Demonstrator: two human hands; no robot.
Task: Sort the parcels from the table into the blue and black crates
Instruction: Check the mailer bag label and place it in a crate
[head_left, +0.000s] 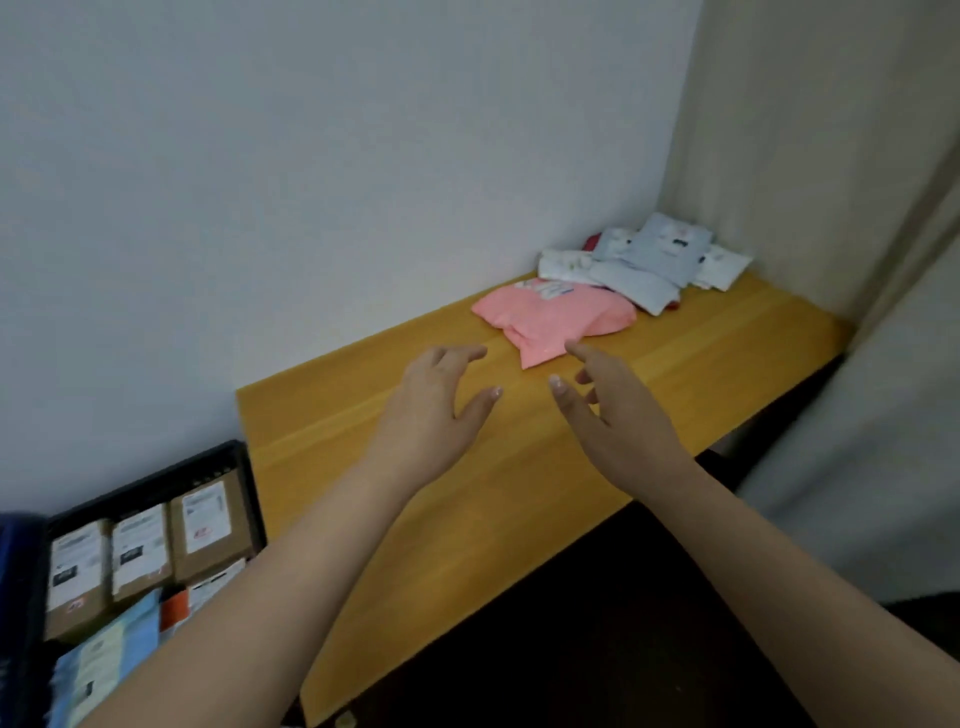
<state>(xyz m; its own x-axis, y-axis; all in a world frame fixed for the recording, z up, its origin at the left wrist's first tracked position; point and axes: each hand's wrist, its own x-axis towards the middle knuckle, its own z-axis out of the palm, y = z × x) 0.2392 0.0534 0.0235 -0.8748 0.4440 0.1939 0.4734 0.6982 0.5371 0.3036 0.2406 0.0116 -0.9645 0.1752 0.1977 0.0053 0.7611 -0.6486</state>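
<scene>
A pink soft parcel (553, 317) lies on the yellow wooden table (519, 467) toward its far right end. Behind it, in the corner, sits a heap of pale grey-blue and white soft parcels (649, 257). My left hand (441, 400) and my right hand (608, 405) hover over the table just short of the pink parcel, both with fingers spread and holding nothing. My right fingertips are close to the parcel's near edge. The black crate (156, 480) stands on the floor at the lower left with several brown boxes and flat parcels inside. A blue crate edge (18, 571) shows at the far left.
A white wall runs behind the table. A beige curtain (857, 364) hangs at the right, beside the table's end. The floor under the table's front edge is dark.
</scene>
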